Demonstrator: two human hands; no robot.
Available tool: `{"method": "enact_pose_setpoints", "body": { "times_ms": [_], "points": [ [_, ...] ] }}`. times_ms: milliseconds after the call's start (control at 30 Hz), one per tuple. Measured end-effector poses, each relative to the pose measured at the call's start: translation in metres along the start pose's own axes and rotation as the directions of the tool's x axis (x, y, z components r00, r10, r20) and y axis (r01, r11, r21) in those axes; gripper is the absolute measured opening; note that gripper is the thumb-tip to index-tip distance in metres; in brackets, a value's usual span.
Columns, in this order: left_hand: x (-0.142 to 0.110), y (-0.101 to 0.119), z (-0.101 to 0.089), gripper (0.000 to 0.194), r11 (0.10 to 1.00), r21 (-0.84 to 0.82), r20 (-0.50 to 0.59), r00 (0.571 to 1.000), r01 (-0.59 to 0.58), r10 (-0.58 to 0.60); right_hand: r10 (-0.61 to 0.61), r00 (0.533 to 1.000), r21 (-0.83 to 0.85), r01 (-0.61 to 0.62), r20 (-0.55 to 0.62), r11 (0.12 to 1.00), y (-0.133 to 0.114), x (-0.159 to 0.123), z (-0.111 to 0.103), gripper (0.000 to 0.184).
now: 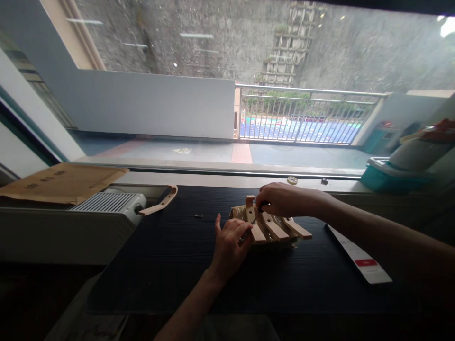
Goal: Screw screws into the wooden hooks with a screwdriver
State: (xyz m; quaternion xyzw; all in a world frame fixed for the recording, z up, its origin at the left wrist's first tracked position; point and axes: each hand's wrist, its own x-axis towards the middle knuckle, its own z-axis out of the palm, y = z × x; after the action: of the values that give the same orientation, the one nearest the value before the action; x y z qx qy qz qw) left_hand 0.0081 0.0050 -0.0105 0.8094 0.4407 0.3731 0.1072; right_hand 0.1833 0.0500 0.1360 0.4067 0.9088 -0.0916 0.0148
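Observation:
A piece covered in brown wrap (239,212) lies on the dark table, with wooden hooks (276,228) set across it side by side. My left hand (232,239) grips the leftmost wooden hook (259,235), fingertips by its lower hole. Closed above that hook, my right hand (279,200) holds a screwdriver (263,207) with a dark handle. Its thin shaft slants down towards the left fingertips; the tip is hard to make out. A loose screw (198,216) lies to the left. Farther left is another curved wooden hook (161,203) with holes.
A white card with a red band (366,263) lies on the right of the table (170,274). A radiator (106,201) bearing a brown envelope (64,182) stands at left. On the sill are a tape roll (292,180), a small dark object (324,181) and a teal box (394,177).

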Motion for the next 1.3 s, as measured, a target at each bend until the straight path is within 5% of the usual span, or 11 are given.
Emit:
{"method": "enact_pose_setpoints", "body": {
  "times_ms": [600,967,1300],
  "points": [
    [0.001,0.001,0.0,0.013,1.0,-0.008,-0.018,1.0,-0.018,0.018,0.041,0.997,-0.048,-0.038,0.063,0.998,-0.012,-0.001,-0.007,0.023],
    [0.001,0.001,0.001,0.013,1.0,-0.022,-0.02,1.0,-0.001,0.0,-0.049,0.996,-0.23,0.065,0.077,0.971,-0.023,0.006,0.001,0.022],
    [0.0,0.003,-0.002,0.014,1.0,0.004,-0.003,1.0,-0.01,0.01,0.108,0.986,-0.113,-0.094,0.125,0.989,-0.022,0.016,-0.018,0.032]
  ]
}}
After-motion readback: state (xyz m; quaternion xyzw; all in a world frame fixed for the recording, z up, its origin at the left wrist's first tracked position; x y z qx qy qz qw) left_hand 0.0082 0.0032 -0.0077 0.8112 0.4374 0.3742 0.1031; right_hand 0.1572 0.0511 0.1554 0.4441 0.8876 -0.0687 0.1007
